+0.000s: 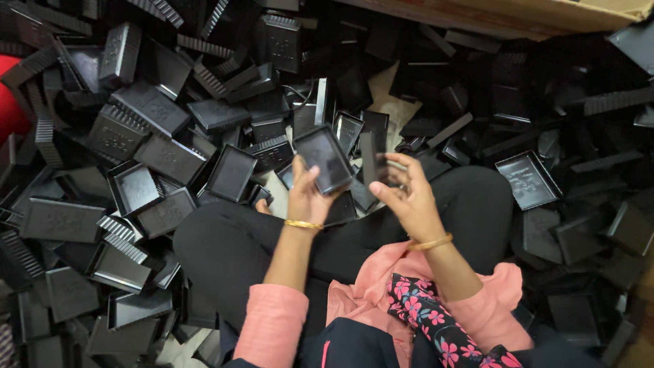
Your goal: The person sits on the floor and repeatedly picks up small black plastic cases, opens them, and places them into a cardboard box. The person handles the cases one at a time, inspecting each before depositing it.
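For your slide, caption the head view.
Left hand holds a black tray, right hand another piece, amid piled trays.

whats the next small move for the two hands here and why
Probably bring the two pieces together. The left hand holds a shallow black tray with its open side up, and the right hand holds a narrow black part edge-on right beside it, a small gap between them. Whether they fit each other cannot be told.

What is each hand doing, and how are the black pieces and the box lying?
Left hand: fingers gripping a black tray, hollow side up.
Right hand: holding a thin black piece upright.
Pile of black parts: loose, jumbled.
Cardboard box: edge only visible.
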